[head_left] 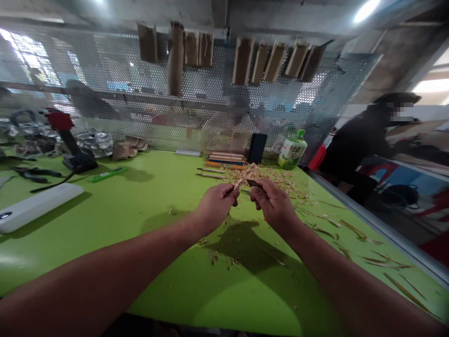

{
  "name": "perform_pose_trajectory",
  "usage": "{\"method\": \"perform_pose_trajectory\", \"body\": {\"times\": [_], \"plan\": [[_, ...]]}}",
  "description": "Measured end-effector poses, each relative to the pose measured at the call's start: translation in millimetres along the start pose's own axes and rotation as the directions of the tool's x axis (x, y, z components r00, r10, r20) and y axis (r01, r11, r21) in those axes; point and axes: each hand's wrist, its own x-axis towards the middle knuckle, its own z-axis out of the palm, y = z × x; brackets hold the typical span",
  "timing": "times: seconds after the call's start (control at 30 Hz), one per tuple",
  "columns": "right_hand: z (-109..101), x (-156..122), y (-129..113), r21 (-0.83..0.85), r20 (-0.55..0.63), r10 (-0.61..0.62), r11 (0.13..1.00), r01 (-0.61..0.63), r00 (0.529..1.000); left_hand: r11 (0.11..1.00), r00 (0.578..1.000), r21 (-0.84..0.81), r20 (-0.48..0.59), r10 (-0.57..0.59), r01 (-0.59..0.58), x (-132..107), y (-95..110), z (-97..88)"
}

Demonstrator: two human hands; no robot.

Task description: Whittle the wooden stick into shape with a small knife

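Observation:
My left hand (214, 208) is closed around a thin, pale wooden stick (243, 176), whose far end points up and away from me. In my right hand (275, 202) is a small knife (251, 183) with a dark blade. The blade sits close to the stick; whether the two touch, I cannot tell. Both hands hover over the green table (147, 262), above a heap of curled wood shavings (277, 177). Just beyond the left hand lie slim carving tools (212, 176) with dark tips.
Pencil-like sticks (226, 159), a dark upright box (257, 148) and a green-labelled bottle (292, 150) stand at the back. Pliers (35, 174), a red-and-black power tool (68, 140), a green knife packet (108, 174) and a white case (40, 206) lie left. A person (361, 135) is at right.

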Motion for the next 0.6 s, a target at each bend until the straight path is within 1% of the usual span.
{"method": "perform_pose_trajectory", "body": {"times": [0.17,0.33,0.43,0.6], "plan": [[-1.9,1.4,1.8,-0.082,-0.023,-0.016,0.997,0.014,1.0,1.0,0.999,-0.005,0.034,0.006,-0.006,0.0,-2.0,-1.0],[-1.6,1.3,2.0,-0.134,-0.006,-0.034,0.99,0.033,0.999,1.0,0.999,-0.004,0.04,-0.002,0.002,-0.3,-2.6,-0.2],[-1.6,1.9,1.8,-0.168,-0.013,-0.029,0.985,0.026,1.0,1.0,0.999,-0.011,0.035,-0.009,0.009,-1.3,-0.2,0.1],[-1.6,2.1,2.1,-0.231,0.02,-0.015,0.973,0.02,1.0,0.999,0.999,-0.031,0.038,-0.02,0.021,-3.7,3.8,-0.3]]}}
